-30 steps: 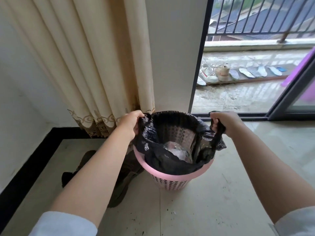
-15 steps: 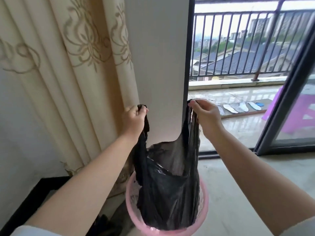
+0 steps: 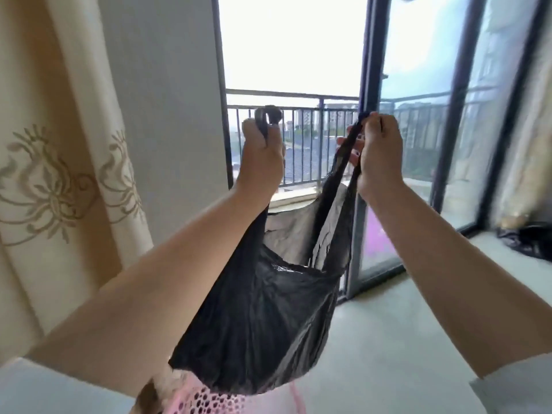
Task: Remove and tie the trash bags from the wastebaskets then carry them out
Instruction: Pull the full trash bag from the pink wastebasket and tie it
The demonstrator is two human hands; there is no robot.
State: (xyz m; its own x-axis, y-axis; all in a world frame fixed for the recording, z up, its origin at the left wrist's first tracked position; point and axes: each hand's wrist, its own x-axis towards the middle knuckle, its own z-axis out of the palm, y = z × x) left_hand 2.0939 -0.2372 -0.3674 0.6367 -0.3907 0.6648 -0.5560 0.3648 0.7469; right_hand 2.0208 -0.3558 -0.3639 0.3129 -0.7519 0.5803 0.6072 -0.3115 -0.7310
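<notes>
No brand, label or writing can be read on anything in view. The black trash bag (image 3: 263,318) hangs in the air between both raised arms, held up by its two handle loops. The left hand (image 3: 263,153) is clenched around the left loop, whose end curls up above the knuckles. The right hand (image 3: 378,153) grasps the right loop, the thin strap running down from its fingers to the bag's mouth. The mouth is open, and the inner side of the far wall shows grey in the light. The bag's rounded bottom sits just above the pink perforated wastebasket (image 3: 206,401), of which only the rim shows at the lower edge; whether the two touch cannot be told. A cream curtain (image 3: 53,180) with a floral pattern hangs to the left. Behind the bag are a dark-framed glass door (image 3: 370,70) and a balcony railing (image 3: 298,115). Another crumpled black bag (image 3: 528,240) lies on the floor at the far right.
</notes>
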